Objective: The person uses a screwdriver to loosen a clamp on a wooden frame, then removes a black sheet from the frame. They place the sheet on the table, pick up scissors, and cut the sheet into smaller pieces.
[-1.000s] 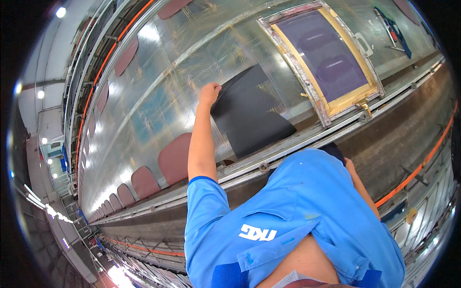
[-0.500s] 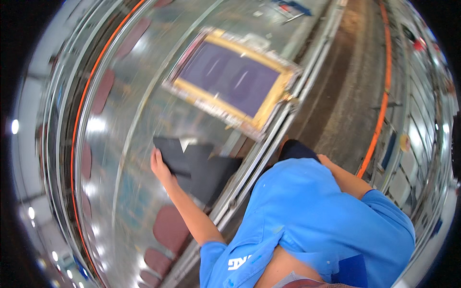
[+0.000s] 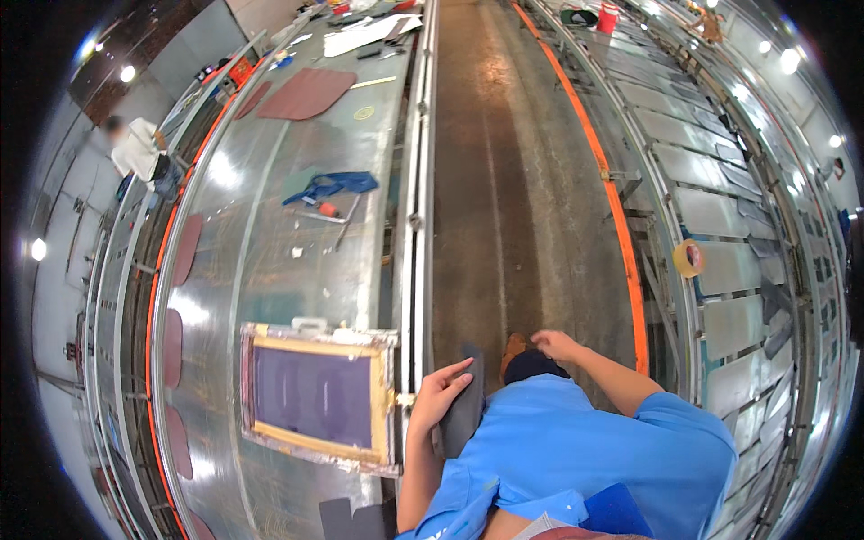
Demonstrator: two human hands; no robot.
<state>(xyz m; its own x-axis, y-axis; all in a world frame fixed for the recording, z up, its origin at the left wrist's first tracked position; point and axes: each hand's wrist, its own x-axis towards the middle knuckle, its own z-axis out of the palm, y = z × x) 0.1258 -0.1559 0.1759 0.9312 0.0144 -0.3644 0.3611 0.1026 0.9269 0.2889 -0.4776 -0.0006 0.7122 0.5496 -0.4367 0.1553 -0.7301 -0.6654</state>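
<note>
My left hand holds a dark grey flat sheet upright beside my body, just off the right edge of the long table. Its fingers lie along the sheet's upper part. My right hand hangs over the aisle in front of me, fingers loosely bent and apart, with nothing visible in it. Left of my left hand, a screen-printing frame with a purple mesh and yellow-taped border lies on the table. More dark grey cut pieces lie at the table's near edge.
The glass-topped table carries brown-red panels, a blue cloth and white sheets. A metal rail edges the aisle. On the right stands another long table with grey panels and a tape roll. A person stands far left.
My view has swung along the aisle. My left hand has brought the dark grey sheet from over the table to beside my body. My right hand has come forward over the aisle.
</note>
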